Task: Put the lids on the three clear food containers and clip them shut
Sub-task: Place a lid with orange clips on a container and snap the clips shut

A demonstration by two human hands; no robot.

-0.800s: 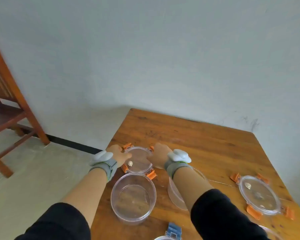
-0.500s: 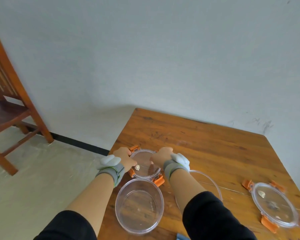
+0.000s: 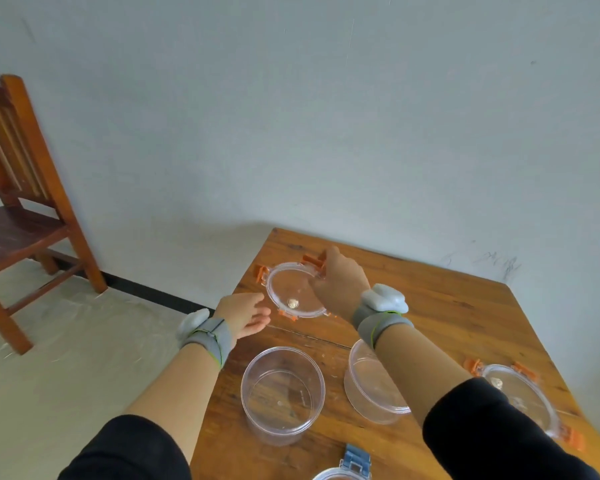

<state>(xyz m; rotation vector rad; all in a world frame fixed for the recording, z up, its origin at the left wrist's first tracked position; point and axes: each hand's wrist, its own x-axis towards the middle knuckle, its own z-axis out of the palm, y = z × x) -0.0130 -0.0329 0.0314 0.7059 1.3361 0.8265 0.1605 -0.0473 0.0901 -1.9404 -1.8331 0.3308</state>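
A round clear lid with orange clips (image 3: pixel 291 292) is tilted above the table's far left corner, gripped at its right rim by my right hand (image 3: pixel 340 282). Just left of it, my left hand (image 3: pixel 245 315) hangs with fingers apart and holds nothing. Two clear open containers stand nearer me: one (image 3: pixel 283 393) in the middle, another (image 3: pixel 371 386) partly hidden behind my right forearm. A second orange-clipped lid (image 3: pixel 520 396) lies flat at the right edge of the table. At the bottom edge shows a lid with a blue clip (image 3: pixel 354 462).
The wooden table (image 3: pixel 447 317) stands against a pale wall; its left edge drops to a light floor. A wooden chair (image 3: pixel 21 216) stands at the far left.
Both hands held the orange-clipped lid low on the table; now my right hand alone has raised and tilted it, and my left hand has let go.
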